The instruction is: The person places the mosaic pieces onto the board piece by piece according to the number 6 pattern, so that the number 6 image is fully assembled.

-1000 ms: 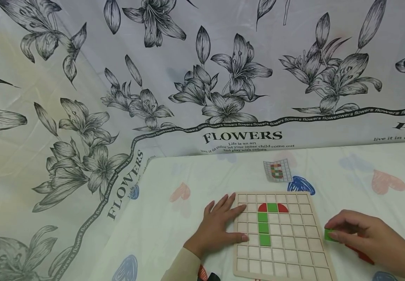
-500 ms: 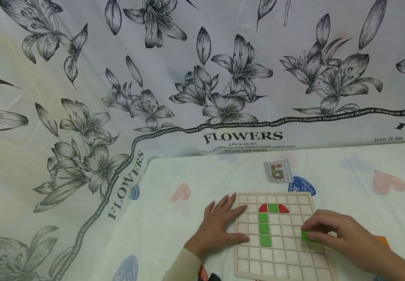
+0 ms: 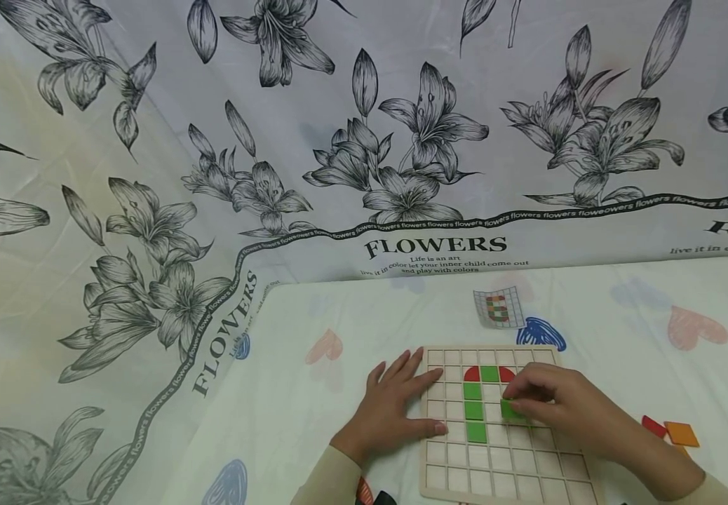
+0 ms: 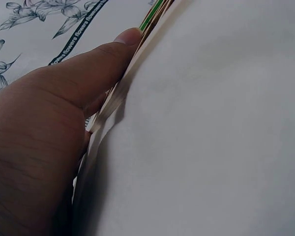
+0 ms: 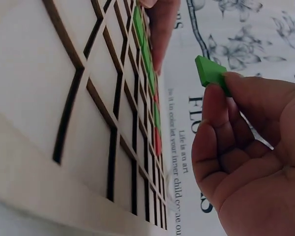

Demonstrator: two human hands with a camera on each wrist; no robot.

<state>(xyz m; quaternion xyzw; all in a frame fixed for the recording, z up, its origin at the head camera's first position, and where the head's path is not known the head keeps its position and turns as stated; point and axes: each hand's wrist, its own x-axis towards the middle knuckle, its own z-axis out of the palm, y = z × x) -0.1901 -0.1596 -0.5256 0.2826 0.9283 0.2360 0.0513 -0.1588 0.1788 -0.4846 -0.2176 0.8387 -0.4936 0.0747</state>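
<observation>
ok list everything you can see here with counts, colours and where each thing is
Wooden grid board: 1, pale, on table
Green square tiles: 4, green, in board cells
Held square tile: 1, green, over board
Quarter-round tiles: 2, red, in far board cells
Loose tiles: 3 visible, one red, two orange, right of board
Pattern card: 1, greyish with coloured blocks, beyond board
Heart-print cover: 1, whitish, on table
Flower-print sheet: 1, whitish with black print, behind table
Unclear object: 1, black, bottom edge
Sleeves: 2, beige, at wrists
Left hand: 1, on board's left edge
Right hand: 1, pinching held tile
</observation>
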